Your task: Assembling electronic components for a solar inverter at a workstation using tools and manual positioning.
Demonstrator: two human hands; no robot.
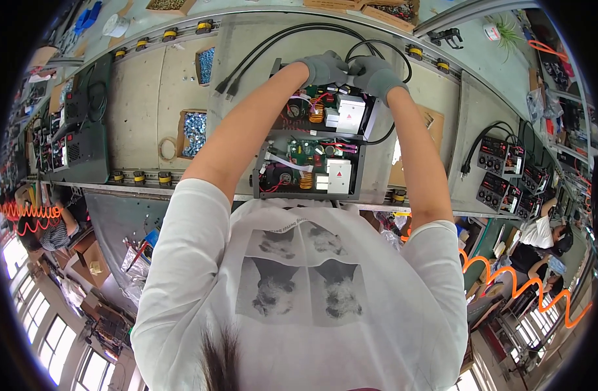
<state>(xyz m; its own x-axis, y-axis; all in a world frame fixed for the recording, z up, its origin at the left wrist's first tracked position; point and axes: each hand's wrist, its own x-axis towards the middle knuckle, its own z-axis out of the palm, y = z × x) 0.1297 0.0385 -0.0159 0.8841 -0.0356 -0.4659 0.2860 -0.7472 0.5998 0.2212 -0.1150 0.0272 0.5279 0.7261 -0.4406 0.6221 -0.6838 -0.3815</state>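
Dark lock of hair point(222, 358) hung at the lower edge, over a white short-sleeved shirt point(403, 319) with grey prints. Left hand point(326, 69) and right hand point(373, 73), both in grey fabric gloves, were side by side at upper centre, fingers curled, over the top end of an open black-cased electronic unit point(328, 112) with green circuitry; grip, if any, could not be told. Similar second unit point(312, 171) lay just below, mid-frame.

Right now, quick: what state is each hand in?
Left hand: gloved, fingers curled at the far open unit; cannot tell whether it grips anything.
Right hand: gloved, fingers bent beside the left; its grip is hidden too.
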